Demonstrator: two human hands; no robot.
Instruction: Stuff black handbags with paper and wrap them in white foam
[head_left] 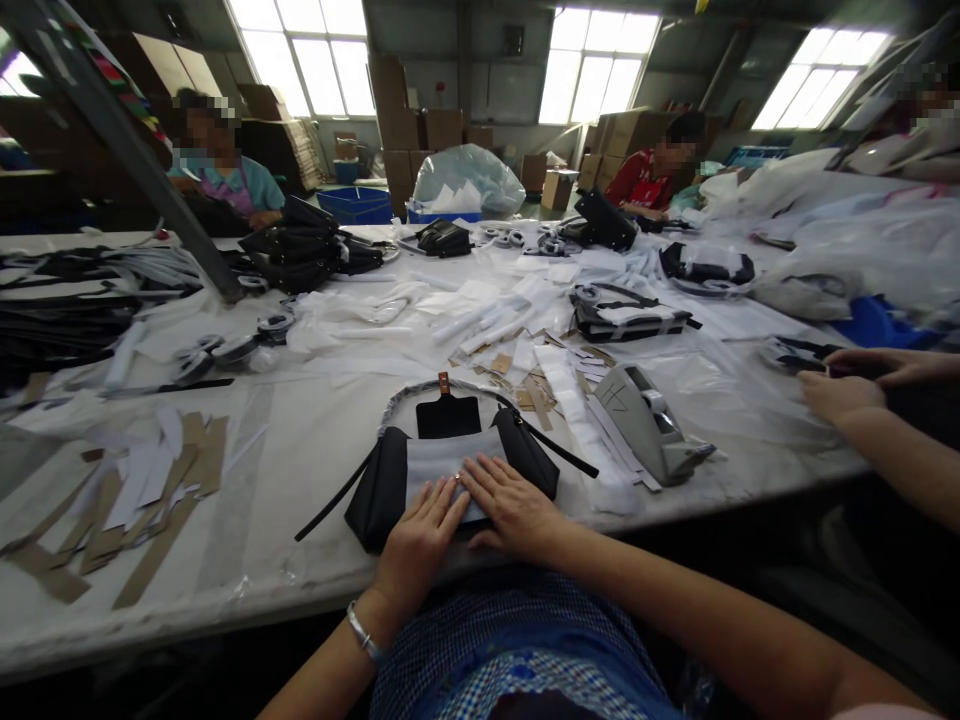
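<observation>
A black handbag (377, 497) lies in front of me at the table's near edge, its wrapped handle arched away and a strap end sticking out on each side. A pale grey sheet (429, 458) covers the middle of its front. The dark flap (448, 417) with a small brown tab (444, 383) is folded back beyond it. My left hand (420, 535) rests flat on the sheet, fingers stretched out. Beside it my right hand (514, 503) also lies flat, fingers spread, fingertips near a small shiny metal piece (457, 478). Neither hand grips anything.
Right of the bag stands a grey tape dispenser (637, 425). Brown and white paper strips (161, 480) lie at left, with more scraps beyond the bag. Another person's hands (847, 385) work at the right. A metal post (142, 150) rises at left; black bags (292, 245) pile behind it.
</observation>
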